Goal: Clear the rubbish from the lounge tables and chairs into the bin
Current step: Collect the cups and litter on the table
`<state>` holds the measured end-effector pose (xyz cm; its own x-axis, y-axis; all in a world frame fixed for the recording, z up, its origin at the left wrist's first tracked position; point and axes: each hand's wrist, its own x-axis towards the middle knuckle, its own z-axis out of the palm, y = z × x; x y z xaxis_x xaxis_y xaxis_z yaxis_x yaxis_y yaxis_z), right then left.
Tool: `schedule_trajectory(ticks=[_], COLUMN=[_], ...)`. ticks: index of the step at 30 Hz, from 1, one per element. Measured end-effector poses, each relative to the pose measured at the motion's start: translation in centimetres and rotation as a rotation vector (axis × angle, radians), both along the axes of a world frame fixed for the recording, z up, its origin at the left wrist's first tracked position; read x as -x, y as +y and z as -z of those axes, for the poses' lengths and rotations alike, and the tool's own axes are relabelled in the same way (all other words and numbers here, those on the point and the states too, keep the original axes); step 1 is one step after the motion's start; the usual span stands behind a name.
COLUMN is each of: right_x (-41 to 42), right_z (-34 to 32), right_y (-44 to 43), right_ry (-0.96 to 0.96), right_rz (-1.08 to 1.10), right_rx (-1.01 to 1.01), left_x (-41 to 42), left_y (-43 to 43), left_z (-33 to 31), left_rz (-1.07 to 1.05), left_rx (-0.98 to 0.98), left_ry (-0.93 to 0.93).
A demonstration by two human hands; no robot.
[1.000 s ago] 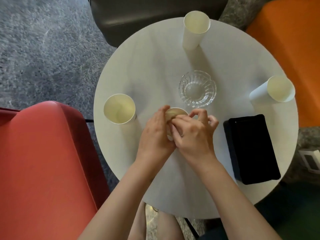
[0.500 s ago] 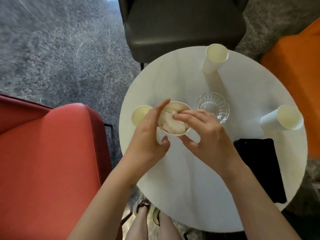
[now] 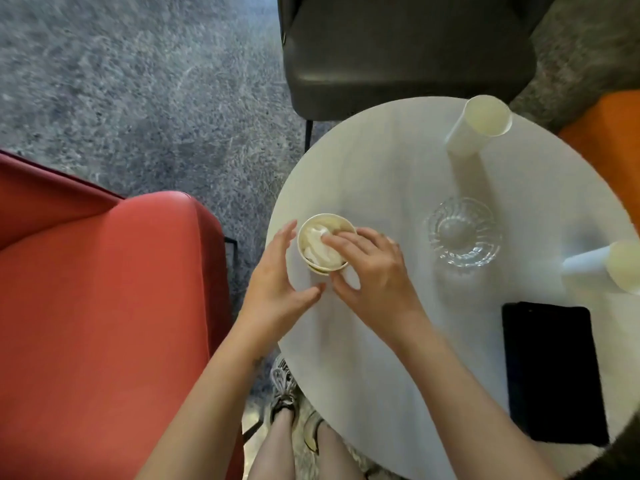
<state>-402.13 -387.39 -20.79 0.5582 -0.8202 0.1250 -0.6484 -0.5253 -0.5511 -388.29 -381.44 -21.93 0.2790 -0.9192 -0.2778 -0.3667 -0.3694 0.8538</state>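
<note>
head view looks down on a round white counter [image 3: 381, 358], and the glass dish [image 3: 464, 233] near its middle is your landmark. to the left of the glass dish, close to the counter's edge, is the paper cup [image 3: 332, 221] with a crumpled tissue [image 3: 320, 252] stuffed inside it. your right hand [image 3: 374, 271] grips this cup: the fingers curl over the rim and lie on the tissue, and the thumb presses the near side of the wall. whether the cup sits on the counter or is lifted just off it, you cannot tell. your left hand [image 3: 277, 289] is further left of the glass dish, beside the cup, fingers straight and spread, thumb pointing toward the cup's base; it holds nothing, and contact with the cup is not clear.

beyond the glass dish stands a second paper cup [image 3: 474, 133]. right of the glass dish, at the counter's edge, is a third paper cup [image 3: 595, 263], blurred. nearer you than the glass dish and to its right lies a flat black tray [image 3: 554, 375].

far left of the glass dish is a red armchair [image 3: 104, 323]; beyond it, a dark grey chair [image 3: 408, 53]; to its upper right, an orange seat [image 3: 609, 150]. grey carpet [image 3: 138, 98] covers the floor.
</note>
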Motion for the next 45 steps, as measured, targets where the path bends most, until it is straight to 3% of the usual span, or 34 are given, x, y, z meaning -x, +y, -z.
schedule_trajectory(ticks=[6,10,13,15,21,28,32,40,45], right_x=[0.6,1.2,2.9,4.4,8.1,6.8,5.9,3.7,4.4], right_z=[1.1,-0.3,-2.1,-3.0,-1.8,2.0,3.8,1.1,-1.4], right_y=[0.8,-0.3,-2.0,-4.1,-12.9,-20.6,-22.3,-20.2,-19.1], right_ry=[0.186,0.056,-0.259,-0.344,-0.248,-0.325,-0.359,-0.377,-0.609], right_rz=[-0.029,-0.026,0.159,0.339,0.738,0.905,1.037,0.950,1.000], right_rx=[-0.094,-0.135,-0.080,-0.019,-0.139,-0.333,-0.291,-0.122,-0.101], left_x=[1.1,1.7,2.6,3.3,4.8,5.1,4.4,5.8,7.4], left_y=[-1.0,-2.2,-4.0,-5.7,-11.6,-19.1,-23.8,-29.2,-28.5], left_z=[1.3,0.9,-0.5,-1.6,-3.4,-3.9,-4.5,-5.9,-5.3], left_rz=[-0.040,-0.074,-0.088,-0.083,-0.005,0.155,0.256,0.476,0.634], left_rx=[0.076,0.099,0.141,0.190,0.288,0.292,0.352,0.386,0.293], left_ry=[0.144,0.183,0.169,0.133,0.058,0.127,0.181,0.232,0.164])
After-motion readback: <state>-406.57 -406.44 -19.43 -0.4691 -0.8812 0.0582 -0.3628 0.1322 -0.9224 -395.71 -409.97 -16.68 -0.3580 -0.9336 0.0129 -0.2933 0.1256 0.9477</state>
